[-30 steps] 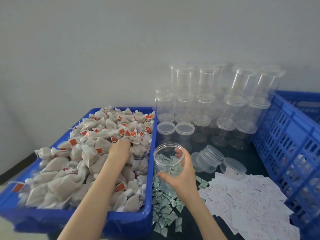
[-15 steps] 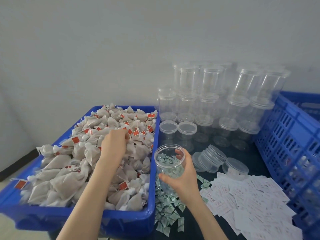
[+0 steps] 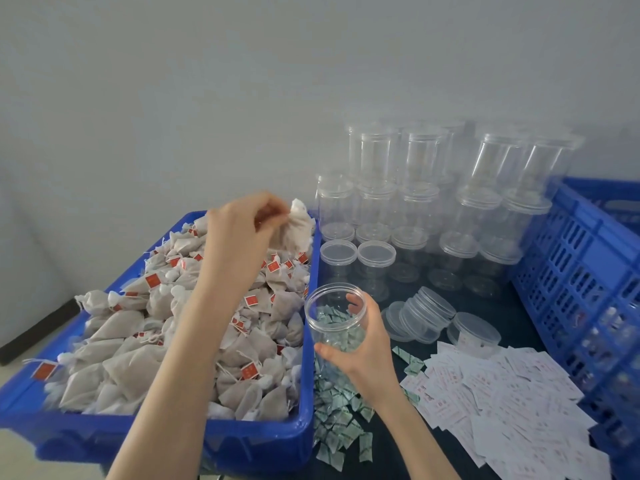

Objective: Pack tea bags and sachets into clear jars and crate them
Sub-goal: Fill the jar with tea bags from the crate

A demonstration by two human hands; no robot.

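Observation:
My left hand (image 3: pixel 242 225) pinches a beige tea bag (image 3: pixel 294 228) and holds it above the far right corner of the blue tub (image 3: pixel 221 434), which is heaped with tea bags (image 3: pixel 166 341) bearing red tags. My right hand (image 3: pixel 363 344) grips an open clear jar (image 3: pixel 334 315) just right of the tub, tilted a little toward it. Through the jar I see small green-white sachets (image 3: pixel 337 424) lying on the dark table below.
Stacked clear lidded jars (image 3: pixel 426 202) fill the back of the table. Loose lids (image 3: pixel 419 315) lie beside the held jar. White printed slips (image 3: pixel 502 407) cover the front right. A blue slatted crate (image 3: pixel 581 278) stands at the right edge.
My left hand has risen out of the heap with one tea bag and moved right toward the jar. The right hand and jar have stayed about where they were.

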